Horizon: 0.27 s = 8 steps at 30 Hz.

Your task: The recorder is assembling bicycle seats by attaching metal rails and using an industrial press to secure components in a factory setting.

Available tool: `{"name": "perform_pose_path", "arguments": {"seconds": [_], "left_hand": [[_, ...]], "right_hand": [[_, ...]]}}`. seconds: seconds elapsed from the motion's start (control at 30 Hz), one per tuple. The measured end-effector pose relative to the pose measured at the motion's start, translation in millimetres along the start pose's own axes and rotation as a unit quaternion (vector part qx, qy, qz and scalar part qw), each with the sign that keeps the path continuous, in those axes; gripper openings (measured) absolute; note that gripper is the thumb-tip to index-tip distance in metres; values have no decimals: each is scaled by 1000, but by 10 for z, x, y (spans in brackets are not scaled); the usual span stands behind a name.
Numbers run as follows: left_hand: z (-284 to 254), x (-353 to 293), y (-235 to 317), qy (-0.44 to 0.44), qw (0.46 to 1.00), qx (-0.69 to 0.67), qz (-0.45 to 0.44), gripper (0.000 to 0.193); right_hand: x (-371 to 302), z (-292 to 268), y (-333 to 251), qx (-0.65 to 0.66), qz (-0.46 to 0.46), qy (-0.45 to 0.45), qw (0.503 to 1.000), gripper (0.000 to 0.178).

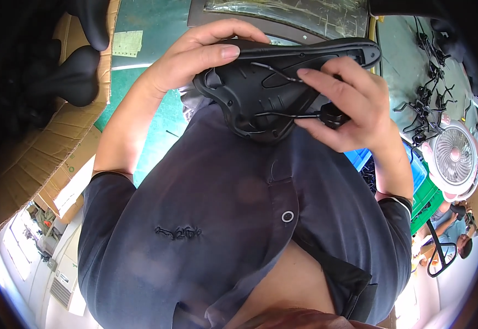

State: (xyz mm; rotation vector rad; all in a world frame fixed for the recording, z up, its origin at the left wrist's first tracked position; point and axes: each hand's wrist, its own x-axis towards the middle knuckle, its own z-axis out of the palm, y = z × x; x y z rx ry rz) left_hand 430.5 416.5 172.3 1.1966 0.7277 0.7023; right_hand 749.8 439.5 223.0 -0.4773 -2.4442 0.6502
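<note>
A black bicycle saddle [272,82] sits underside-up between both hands, close to the chest. The left hand [195,57] clamps its broad end; the right hand [354,107] pinches the rail clamp [332,114]. It looks stiff, light and smooth — best taken by shell edge or rails.

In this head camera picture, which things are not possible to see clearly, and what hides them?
- Top side of the black bicycle saddle: it faces away; only the underside with wire rails shows.
- Left hand fingertips: hidden behind the saddle.
- Small black clamp part: the right hand partly covers it.
- Black metal parts on the green table: too small and bent by the fisheye rim.
- Dark saddles in the cardboard box: in shadow, cut by the edge.
</note>
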Motion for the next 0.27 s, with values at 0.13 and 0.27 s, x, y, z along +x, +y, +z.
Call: {"name": "perform_pose_path", "arguments": {"seconds": [0.13,0.27], "left_hand": [[-48,48,-42,-29,999,7,42,43],[-60,29,-73,-26,999,-7,30,45]], "right_hand": [[33,86,-62,1,8,-2,1000,62],[-43,70,-41,13,18,-33,999,63]]}}
